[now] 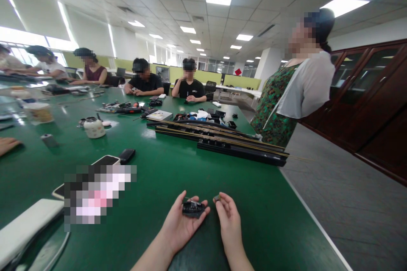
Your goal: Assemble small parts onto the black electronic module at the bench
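Observation:
My left hand [181, 226] is turned palm up above the green table, its fingers curled around a small black plastic part [193, 208]. A thin, light-coloured strip or wire shows along the top of that part; its exact kind I cannot make out. Just to the right, my right hand [229, 217] pinches a small grey piece [217, 198] between thumb and fingertips. A small gap lies between the two hands, and the grey piece is apart from the black part.
Long black rails with thin brass-coloured rods [229, 139] lie across the table ahead. To the left are a phone [104, 161], a white box [28, 224] and a white jar [94, 128]. A person [292, 80] stands at the right edge; several others sit around the table [152, 228].

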The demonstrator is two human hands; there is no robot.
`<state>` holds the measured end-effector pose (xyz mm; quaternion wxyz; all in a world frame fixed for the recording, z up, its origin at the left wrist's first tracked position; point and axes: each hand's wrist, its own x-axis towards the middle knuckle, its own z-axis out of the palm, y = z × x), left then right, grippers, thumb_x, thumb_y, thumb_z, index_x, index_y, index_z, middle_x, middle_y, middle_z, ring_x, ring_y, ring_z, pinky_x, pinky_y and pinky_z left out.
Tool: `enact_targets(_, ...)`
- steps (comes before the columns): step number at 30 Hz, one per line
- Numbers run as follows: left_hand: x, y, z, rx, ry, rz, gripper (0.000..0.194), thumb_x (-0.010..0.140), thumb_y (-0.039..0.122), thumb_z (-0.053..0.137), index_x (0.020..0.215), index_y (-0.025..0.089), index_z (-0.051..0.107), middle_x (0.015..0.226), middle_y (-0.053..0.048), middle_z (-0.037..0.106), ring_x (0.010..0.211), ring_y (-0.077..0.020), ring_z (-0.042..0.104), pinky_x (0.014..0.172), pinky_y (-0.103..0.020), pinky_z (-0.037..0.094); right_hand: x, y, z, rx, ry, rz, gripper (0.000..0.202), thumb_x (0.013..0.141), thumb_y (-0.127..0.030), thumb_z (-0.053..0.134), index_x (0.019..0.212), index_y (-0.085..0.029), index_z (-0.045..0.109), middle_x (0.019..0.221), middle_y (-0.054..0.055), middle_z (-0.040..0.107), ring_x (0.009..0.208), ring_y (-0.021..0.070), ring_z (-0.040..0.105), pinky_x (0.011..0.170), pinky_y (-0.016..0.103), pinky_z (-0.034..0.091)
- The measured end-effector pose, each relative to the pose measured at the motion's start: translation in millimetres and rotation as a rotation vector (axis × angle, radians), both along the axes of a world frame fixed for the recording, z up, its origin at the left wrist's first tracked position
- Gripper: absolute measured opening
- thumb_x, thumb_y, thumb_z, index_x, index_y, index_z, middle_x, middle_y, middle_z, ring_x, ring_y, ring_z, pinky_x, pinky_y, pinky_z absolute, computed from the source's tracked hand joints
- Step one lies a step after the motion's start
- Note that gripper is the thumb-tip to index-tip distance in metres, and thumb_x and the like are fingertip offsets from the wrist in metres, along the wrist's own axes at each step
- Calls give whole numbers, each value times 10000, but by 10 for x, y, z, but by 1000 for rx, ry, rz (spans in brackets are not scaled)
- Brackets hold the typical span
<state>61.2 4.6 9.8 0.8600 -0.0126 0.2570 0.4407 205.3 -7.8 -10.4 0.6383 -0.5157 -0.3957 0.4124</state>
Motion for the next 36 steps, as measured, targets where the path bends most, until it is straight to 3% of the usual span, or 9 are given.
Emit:
enact_targets(13,-13,-1,1,11,-3,1,297,735,374,539,758,83,593,903,-190,643,976,-319,575,704,-342,517,-15,6,-28,10,-14,18,348,655,-339,656,940,-167,554,894,89,677,870,222,635,766,333,507)
enact_targets(21,-15,1,2,14,-5,-2,294,729,373,547,749,84,599,893,-191,646,937,-307,596,719,-342,510,-26,-8,19,1,-94,20,286,661,-367,646,840,-149,600,838,94,681,802,215,638,719,318,504)
enact_targets(28,-13,3,-1,16,-14,-1,281,730,363,547,749,88,600,875,-182,651,898,-271,613,733,-347,500,-38,-6,-15,20,-113,55,298,682,-367,633,886,-152,615,862,93,686,807,212,637,714,312,510)
enact_targets(36,-19,7,-29,48,-30,12,271,754,346,520,746,89,605,769,-127,657,772,-203,631,745,-333,490,-94,-100,98,115,-426,95,188,703,-273,608,875,-209,652,897,58,657,865,207,606,799,319,482)
